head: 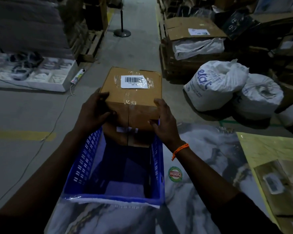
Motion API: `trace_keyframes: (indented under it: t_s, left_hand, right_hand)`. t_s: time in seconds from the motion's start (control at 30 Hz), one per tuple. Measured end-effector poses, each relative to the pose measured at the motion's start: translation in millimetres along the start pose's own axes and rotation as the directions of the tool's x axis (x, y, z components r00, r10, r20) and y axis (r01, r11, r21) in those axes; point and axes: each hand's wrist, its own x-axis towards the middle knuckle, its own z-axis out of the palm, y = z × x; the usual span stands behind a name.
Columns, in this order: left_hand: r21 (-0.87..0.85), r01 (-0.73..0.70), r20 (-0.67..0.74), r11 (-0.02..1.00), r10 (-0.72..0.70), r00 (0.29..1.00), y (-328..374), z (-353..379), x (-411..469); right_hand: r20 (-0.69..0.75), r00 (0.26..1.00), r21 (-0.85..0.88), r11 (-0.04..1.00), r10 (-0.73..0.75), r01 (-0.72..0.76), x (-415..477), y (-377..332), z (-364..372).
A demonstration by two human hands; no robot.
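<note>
- Cardboard box (132, 92): taped, barcode label (134, 81) on top, upright at far end of blue crate (81, 166); cannot tell whether its base rests on anything.
- Left hand (93, 112): grasping box's near-left corner, fingers curled.
- Right hand (162, 122): grasping near-right corner; orange wristband (179, 150).
- 2 white sacks (215, 85) on the floor, right of box.

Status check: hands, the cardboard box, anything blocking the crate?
Left hand, right hand gripping cardboard box at its near corners. Box over far end of blue crate. Second box right beneath it, in the crate.
</note>
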Motion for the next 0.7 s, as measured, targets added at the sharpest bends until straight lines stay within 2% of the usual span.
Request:
trace_keyframes:
  t_s: [0.17, 0.27, 0.4, 0.5, 0.6, 0.7]
  left_hand:
    - [0.213, -0.001, -0.109, 0.977, 0.025, 0.994, 40.5, 29.3, -23.5]
    - [0.274, -0.076, -0.136, 0.959, 0.117, 0.984, 89.7, 62.1, -38.0]
    - [0.072, -0.259, 0.033, 0.963, 0.257, 0.966, 153.3, 124.0, -51.5]
    - [-0.084, -0.293, 0.155, 0.952, 0.303, 0.94, 203.5, 181.6, -71.4]
    - [-0.2, -0.293, 0.259, 0.935, 0.339, 0.904, 255.1, 238.1, -98.6]
    - [-0.298, -0.294, 0.382, 0.908, 0.396, 0.835, 313.8, 290.4, -123.7]
  right_hand:
    - [0.074, 0.996, -0.006, 0.999, -0.046, 0.046, -20.0, 6.5, -7.2]
    - [0.079, 0.996, 0.054, 0.998, -0.041, 0.037, -43.9, 12.1, -27.3]
    - [-0.027, 0.998, 0.098, 0.994, 0.058, -0.055, -95.0, 36.6, -71.1]
    - [-0.131, 0.972, 0.1, 0.978, 0.194, -0.181, -150.4, 70.2, -114.5]
    - [-0.235, 0.9, 0.127, 0.93, 0.367, -0.346, -224.6, 106.2, -169.3]
    - [-0.328, 0.796, 0.102, 0.857, 0.509, -0.505, -305.2, 134.2, -230.2]
